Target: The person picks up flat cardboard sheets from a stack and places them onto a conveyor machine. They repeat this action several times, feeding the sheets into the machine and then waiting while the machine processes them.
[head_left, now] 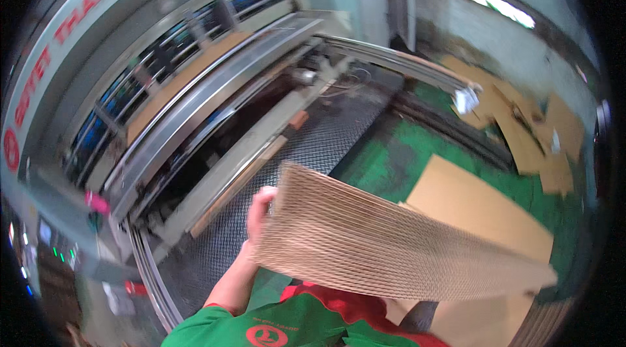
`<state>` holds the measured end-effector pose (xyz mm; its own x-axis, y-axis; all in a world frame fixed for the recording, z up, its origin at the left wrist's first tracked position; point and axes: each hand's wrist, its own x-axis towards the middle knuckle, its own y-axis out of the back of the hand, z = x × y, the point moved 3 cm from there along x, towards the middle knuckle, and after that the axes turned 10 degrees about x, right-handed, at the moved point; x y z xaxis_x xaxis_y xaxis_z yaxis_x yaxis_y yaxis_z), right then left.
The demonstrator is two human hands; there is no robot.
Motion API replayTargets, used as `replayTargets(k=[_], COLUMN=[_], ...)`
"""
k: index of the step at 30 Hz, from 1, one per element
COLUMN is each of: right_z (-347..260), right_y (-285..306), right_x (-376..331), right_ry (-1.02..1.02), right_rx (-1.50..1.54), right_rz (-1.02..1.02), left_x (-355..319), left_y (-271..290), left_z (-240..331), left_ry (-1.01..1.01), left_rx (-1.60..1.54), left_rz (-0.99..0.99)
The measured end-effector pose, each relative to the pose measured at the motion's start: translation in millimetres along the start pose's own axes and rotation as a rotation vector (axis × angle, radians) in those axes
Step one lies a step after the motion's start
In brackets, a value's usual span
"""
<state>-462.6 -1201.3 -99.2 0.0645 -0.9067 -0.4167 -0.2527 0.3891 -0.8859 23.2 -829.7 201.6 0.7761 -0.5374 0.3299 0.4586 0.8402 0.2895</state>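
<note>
A thick stack of brown corrugated cardboard sheets [365,236] stretches across my front, its many layered edges facing up toward me. My left hand [261,212] grips the stack's left end, fingers curled against its far side and partly hidden by it. The stack's other end reaches far to the right. Nothing of my right hand shows; the stack and my body cover that area. Beyond the stack's right part lies a flat brown cardboard sheet [476,207].
A large machine with a metal roller bed [215,99] fills the left and back. A dark tread-plate platform [261,184] runs along its front, beside a green floor [391,151]. Loose cardboard pieces [521,125] lie near the right wall. A metal rail [404,63] juts out toward them.
</note>
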Motion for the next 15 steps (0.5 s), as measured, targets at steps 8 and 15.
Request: replayTargets(k=[8, 15], right_z=[27.7, 104.3], right_y=[-98.0, -179.4], right_x=[-62.4, -175.1], right_ry=[0.113, 0.165], right_rx=[-0.12, -0.128], right_rz=[0.01, -0.091], left_x=[-27.9, -79.4], left_y=[93.1, 215.1], left_z=[-102.3, -213.4], left_ry=[0.033, 0.145], left_rx=[-0.135, -0.673], left_rz=[0.12, 0.25])
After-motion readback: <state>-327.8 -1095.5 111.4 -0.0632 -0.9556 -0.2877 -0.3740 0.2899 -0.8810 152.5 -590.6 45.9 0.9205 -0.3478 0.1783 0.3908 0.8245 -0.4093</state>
